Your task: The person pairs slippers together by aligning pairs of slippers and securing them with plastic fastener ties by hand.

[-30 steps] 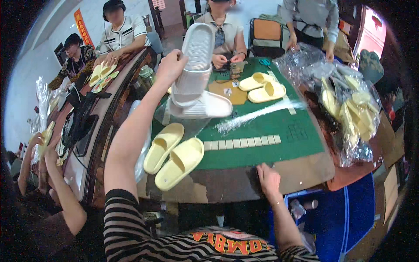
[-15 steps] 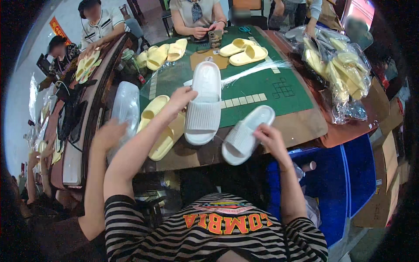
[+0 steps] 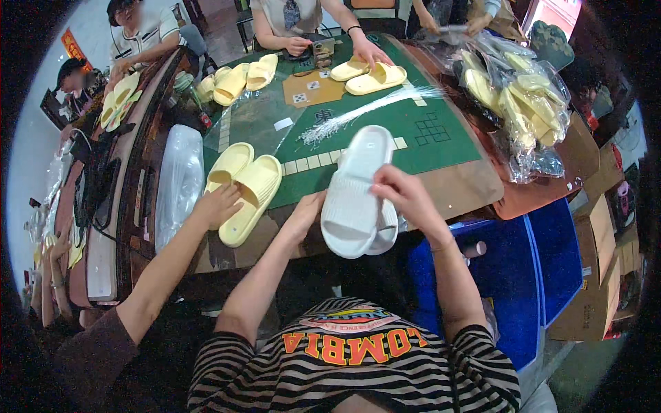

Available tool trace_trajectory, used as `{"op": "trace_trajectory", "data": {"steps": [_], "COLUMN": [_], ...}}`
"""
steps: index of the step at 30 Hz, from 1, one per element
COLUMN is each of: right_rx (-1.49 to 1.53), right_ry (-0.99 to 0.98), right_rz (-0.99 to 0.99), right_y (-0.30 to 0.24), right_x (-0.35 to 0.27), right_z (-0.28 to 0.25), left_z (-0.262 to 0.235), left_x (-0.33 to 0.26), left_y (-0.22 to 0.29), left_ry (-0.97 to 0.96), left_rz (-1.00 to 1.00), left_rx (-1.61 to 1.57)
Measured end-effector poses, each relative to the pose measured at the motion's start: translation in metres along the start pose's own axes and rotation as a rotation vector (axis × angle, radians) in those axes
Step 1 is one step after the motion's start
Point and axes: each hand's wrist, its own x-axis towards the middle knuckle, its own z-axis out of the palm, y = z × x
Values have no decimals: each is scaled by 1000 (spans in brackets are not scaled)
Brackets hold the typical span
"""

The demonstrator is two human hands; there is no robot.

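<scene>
Two white slide slippers overlap above the table's near edge, toes toward me. The front white slipper (image 3: 354, 199) has a ribbed strap and hides most of the rear white slipper (image 3: 385, 241). My right hand (image 3: 406, 199) is closed, pinching the slippers' right edge. Against the front slipper's left edge is my left hand (image 3: 303, 215), closed at its rim, fingertips partly hidden. Left of it lies a pair of pale yellow slippers (image 3: 251, 199), with a co-worker's hand (image 3: 219, 205) reaching over the left one.
On the green-topped table (image 3: 372, 162) lies a bundle of clear plastic strands (image 3: 365, 113). Yellow slippers (image 3: 375, 80) sit at the far side, under another person's hand. Bagged yellow slippers (image 3: 523, 103) are piled at right. Blue bins (image 3: 502, 275) stand below; clear plastic bags (image 3: 180, 182) lie left.
The two white slippers, apart before, now overlap. My left hand has come down and right; my right hand is higher. The co-worker's hand has moved onto the near yellow pair. Another hand touches the far pair.
</scene>
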Motion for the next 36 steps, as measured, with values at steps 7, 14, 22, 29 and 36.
{"op": "trace_trajectory", "data": {"steps": [7,14,22,29,36], "right_rx": [-159,-651,-194,84,558], "right_ry": [-124,-170,-110,78,-88], "right_rz": [56,210,177,244,560], "right_y": [8,60,44,11,-1], "right_x": [15,5,0,0,6], "right_z": [25,19,-17,-19,-23], "left_z": [23,38,-20,5,32], "left_x": [-67,-55,-41,-46,-54], "left_y": [-3,33,43,74,98], "left_ry": [486,328,227,504,744], "left_rz": [398,398,420,613,985], "left_rx": [-48,498,-540,-681,-183]}}
